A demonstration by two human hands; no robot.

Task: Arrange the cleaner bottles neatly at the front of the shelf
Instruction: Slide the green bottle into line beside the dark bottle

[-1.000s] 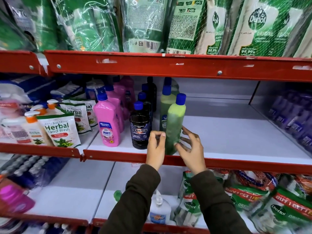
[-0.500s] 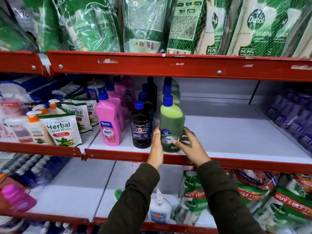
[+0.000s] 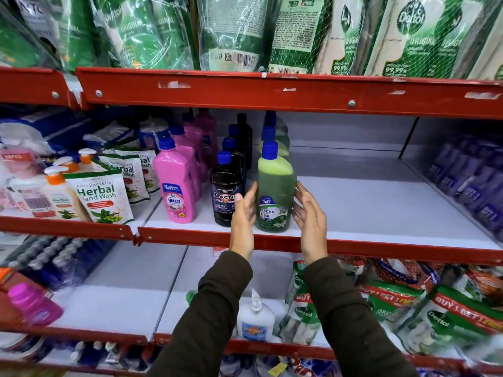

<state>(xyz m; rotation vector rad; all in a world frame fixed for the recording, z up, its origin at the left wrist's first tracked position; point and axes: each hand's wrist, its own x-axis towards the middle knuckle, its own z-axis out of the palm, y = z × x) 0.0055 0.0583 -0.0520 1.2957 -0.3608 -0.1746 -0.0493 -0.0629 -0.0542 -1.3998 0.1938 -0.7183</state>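
Note:
A green floor cleaner bottle [image 3: 275,191] with a blue cap stands upright at the front edge of the red-trimmed shelf [image 3: 353,244], label facing me. My left hand [image 3: 243,213] is open beside its left side, fingertips near or touching the bottle. My right hand [image 3: 310,213] is open just off its right side, fingers apart. Left of it stand a black Bactin bottle [image 3: 226,190] and a pink Shakti bottle [image 3: 175,186], also at the front. More pink, black and green bottles line up behind each one.
Herbal hand wash pouches [image 3: 99,197] and pump bottles fill the shelf section to the left. Purple packs [image 3: 473,186] sit at the far right. Bare white shelf lies between the green bottle and the purple packs. Green Dettol pouches hang above; more pouches lie below.
The green bottle went from tilted and turned edge-on to upright at the front with its label facing out. Both hands have loosened off it and now sit open at its sides.

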